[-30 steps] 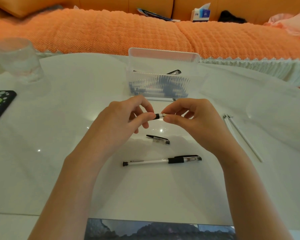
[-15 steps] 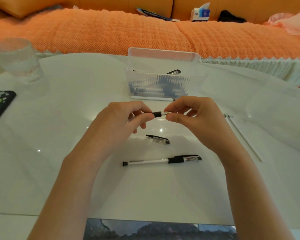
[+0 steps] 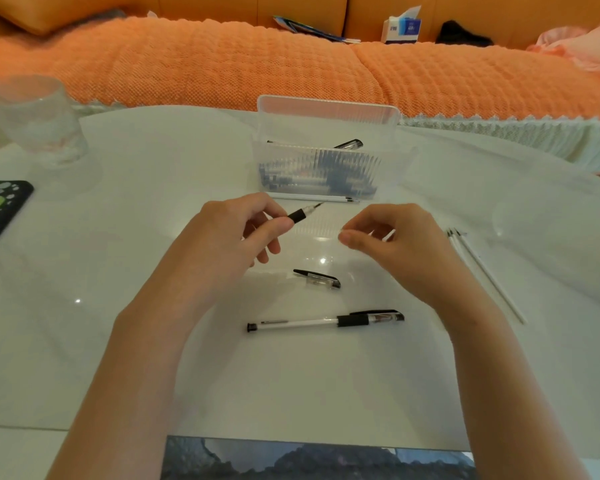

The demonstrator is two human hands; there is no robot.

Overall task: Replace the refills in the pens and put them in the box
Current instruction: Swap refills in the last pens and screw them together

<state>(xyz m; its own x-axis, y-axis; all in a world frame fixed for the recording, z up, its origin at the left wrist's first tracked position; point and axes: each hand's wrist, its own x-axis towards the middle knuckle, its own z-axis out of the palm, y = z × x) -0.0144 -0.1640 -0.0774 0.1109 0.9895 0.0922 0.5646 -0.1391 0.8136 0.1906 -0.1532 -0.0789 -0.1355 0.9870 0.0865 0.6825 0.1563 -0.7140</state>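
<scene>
The right hand (image 3: 395, 244), curled with contents indiscernible, has been withdrawn from the pen (image 3: 302, 213), now pinched by the left hand (image 3: 232, 237) alone; capping is judged next.

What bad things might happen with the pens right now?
The uncapped black-grip pen gripped in the left hand has its tip bare, so it might ink the glossy white table. The loose clear cap with black clip and thin white refills lie close to the right hand; a sweep might knock them away.
</scene>
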